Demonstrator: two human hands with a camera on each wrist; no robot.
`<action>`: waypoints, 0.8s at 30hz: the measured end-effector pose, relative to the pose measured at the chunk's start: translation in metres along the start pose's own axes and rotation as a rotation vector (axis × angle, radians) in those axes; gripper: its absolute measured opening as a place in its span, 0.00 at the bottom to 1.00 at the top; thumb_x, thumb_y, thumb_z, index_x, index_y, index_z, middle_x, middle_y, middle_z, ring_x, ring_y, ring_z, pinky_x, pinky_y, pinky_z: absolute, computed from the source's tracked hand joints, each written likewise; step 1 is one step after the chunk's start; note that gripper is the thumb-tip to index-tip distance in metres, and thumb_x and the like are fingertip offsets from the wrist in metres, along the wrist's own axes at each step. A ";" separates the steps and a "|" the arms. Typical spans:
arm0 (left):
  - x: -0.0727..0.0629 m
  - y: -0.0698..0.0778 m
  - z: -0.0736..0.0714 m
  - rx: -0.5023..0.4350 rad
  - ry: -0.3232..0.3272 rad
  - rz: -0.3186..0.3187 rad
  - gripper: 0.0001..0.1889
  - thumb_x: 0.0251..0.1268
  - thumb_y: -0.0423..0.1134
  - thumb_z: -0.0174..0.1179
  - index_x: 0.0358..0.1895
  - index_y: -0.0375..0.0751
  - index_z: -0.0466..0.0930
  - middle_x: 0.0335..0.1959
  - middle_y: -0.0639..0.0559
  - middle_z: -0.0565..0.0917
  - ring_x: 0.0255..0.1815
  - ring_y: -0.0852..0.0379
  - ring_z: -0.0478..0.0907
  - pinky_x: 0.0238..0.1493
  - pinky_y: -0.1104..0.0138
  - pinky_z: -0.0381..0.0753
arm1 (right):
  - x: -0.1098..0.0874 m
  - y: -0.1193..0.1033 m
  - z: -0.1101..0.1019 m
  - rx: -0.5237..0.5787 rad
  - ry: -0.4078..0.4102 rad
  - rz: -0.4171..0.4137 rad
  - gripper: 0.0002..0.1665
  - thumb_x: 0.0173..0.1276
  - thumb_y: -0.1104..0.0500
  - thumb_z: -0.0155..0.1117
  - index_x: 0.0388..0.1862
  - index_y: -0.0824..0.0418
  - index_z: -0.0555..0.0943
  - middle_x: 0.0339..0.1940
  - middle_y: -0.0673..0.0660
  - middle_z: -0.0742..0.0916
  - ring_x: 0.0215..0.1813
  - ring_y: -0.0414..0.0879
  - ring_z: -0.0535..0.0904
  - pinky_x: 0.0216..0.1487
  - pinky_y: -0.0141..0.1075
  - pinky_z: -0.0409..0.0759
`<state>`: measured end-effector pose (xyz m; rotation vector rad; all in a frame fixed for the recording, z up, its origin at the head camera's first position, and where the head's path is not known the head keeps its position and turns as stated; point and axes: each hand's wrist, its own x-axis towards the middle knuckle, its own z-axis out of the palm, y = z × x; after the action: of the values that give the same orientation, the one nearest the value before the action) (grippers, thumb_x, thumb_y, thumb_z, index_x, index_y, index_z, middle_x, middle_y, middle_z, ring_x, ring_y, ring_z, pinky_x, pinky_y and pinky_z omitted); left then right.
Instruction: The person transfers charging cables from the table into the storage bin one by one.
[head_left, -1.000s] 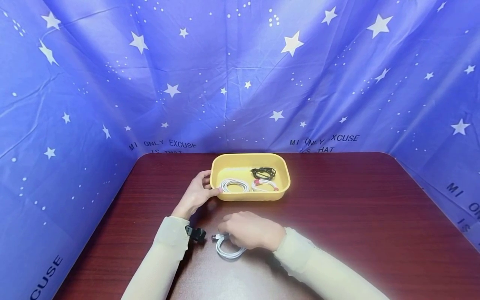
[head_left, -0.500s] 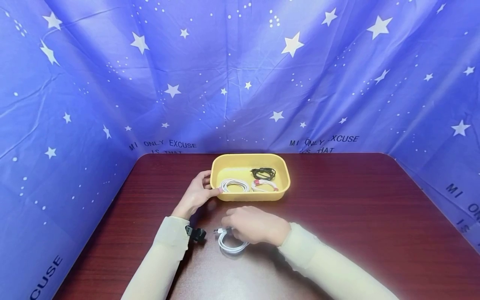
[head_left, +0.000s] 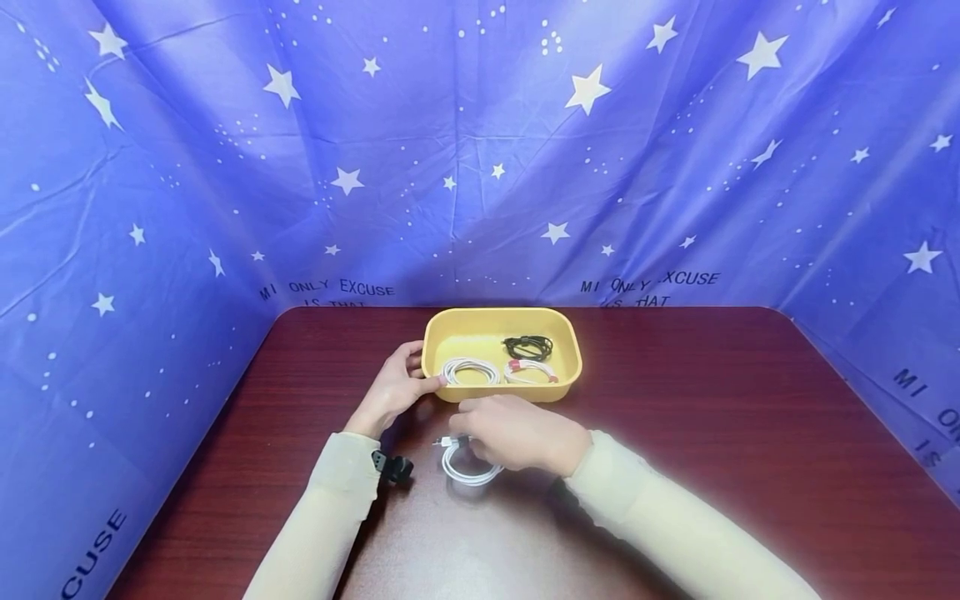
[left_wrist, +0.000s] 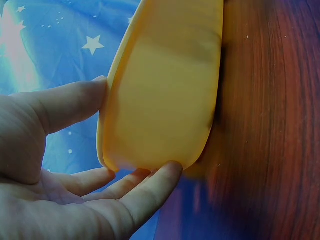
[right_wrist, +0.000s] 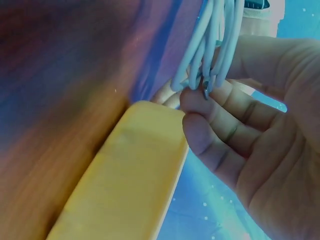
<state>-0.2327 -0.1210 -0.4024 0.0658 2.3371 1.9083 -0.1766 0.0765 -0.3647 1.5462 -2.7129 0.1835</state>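
My left hand [head_left: 393, 387] grips the left end of a yellow plastic box [head_left: 510, 394], with the thumb at the rim and the fingertips against its outer side [left_wrist: 160, 110]. In front of the box, my right hand [head_left: 517, 433] pinches a coiled white USB cable [head_left: 470, 481]. Its plug sticks out to the left, and the loops [right_wrist: 215, 30] hang from the fingertips in the right wrist view. Inside the box lie a white coiled cable [head_left: 468, 362], a black coiled cable [head_left: 538, 357] and a white cable with red parts [head_left: 514, 365].
The dark red-brown table [head_left: 712, 417] carries the box near its back edge. A blue star-patterned curtain [head_left: 480, 225] hangs behind and on both sides. A black wrist camera [head_left: 393, 468] juts from the left sleeve.
My right hand has moved forward and slightly right toward the box, carrying the coiled USB cable. The left hand and the box have stayed in place.
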 end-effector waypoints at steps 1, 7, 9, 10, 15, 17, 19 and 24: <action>0.000 0.000 0.000 -0.003 0.000 0.000 0.38 0.52 0.23 0.66 0.68 0.31 0.59 0.60 0.31 0.73 0.59 0.39 0.74 0.54 0.58 0.78 | 0.000 0.001 -0.001 -0.001 0.001 -0.001 0.13 0.55 0.64 0.65 0.39 0.51 0.81 0.33 0.44 0.78 0.34 0.37 0.72 0.34 0.28 0.75; 0.000 -0.001 0.000 -0.005 0.002 0.008 0.38 0.52 0.23 0.66 0.68 0.30 0.59 0.60 0.31 0.73 0.58 0.39 0.74 0.53 0.58 0.79 | 0.001 0.008 -0.009 0.040 -0.001 0.017 0.12 0.56 0.65 0.64 0.39 0.52 0.80 0.34 0.44 0.79 0.35 0.37 0.73 0.36 0.28 0.75; 0.000 -0.001 0.000 -0.005 -0.002 0.012 0.38 0.52 0.23 0.66 0.68 0.29 0.58 0.60 0.30 0.73 0.58 0.38 0.74 0.52 0.59 0.80 | 0.002 0.011 -0.011 0.053 0.001 0.035 0.12 0.56 0.64 0.64 0.39 0.51 0.80 0.35 0.44 0.79 0.35 0.37 0.74 0.35 0.28 0.75; 0.000 0.000 0.000 -0.008 -0.002 0.010 0.38 0.52 0.23 0.66 0.68 0.29 0.58 0.60 0.30 0.73 0.58 0.38 0.74 0.52 0.59 0.80 | 0.002 0.013 -0.012 0.056 0.003 0.044 0.12 0.57 0.64 0.64 0.39 0.51 0.81 0.35 0.45 0.79 0.35 0.37 0.74 0.35 0.28 0.75; 0.000 0.000 0.000 -0.020 -0.010 0.008 0.39 0.52 0.22 0.66 0.68 0.29 0.57 0.60 0.30 0.72 0.58 0.38 0.74 0.52 0.59 0.80 | 0.003 0.021 -0.017 0.042 0.021 0.062 0.14 0.56 0.64 0.65 0.42 0.51 0.82 0.37 0.46 0.80 0.37 0.39 0.77 0.36 0.30 0.77; 0.000 0.000 0.000 -0.020 -0.012 0.008 0.39 0.52 0.22 0.66 0.68 0.29 0.57 0.60 0.30 0.72 0.58 0.38 0.74 0.52 0.59 0.80 | 0.004 0.025 -0.019 0.032 0.035 0.055 0.13 0.56 0.65 0.64 0.40 0.51 0.81 0.35 0.45 0.80 0.36 0.39 0.76 0.35 0.31 0.76; 0.000 0.000 0.000 -0.020 -0.014 0.010 0.39 0.52 0.23 0.66 0.68 0.29 0.57 0.60 0.30 0.72 0.58 0.38 0.74 0.51 0.59 0.80 | 0.005 0.028 -0.020 0.022 0.051 0.046 0.12 0.55 0.65 0.64 0.37 0.51 0.80 0.33 0.44 0.79 0.34 0.39 0.75 0.34 0.31 0.76; 0.001 -0.001 0.000 -0.034 -0.020 0.016 0.39 0.52 0.22 0.65 0.68 0.29 0.57 0.61 0.29 0.72 0.58 0.38 0.74 0.51 0.60 0.80 | 0.008 0.035 -0.023 0.013 0.070 0.042 0.11 0.55 0.65 0.63 0.36 0.51 0.79 0.32 0.44 0.77 0.33 0.38 0.73 0.34 0.32 0.75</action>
<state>-0.2336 -0.1211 -0.4030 0.1000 2.2972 1.9448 -0.2122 0.0900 -0.3444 1.4573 -2.6974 0.2510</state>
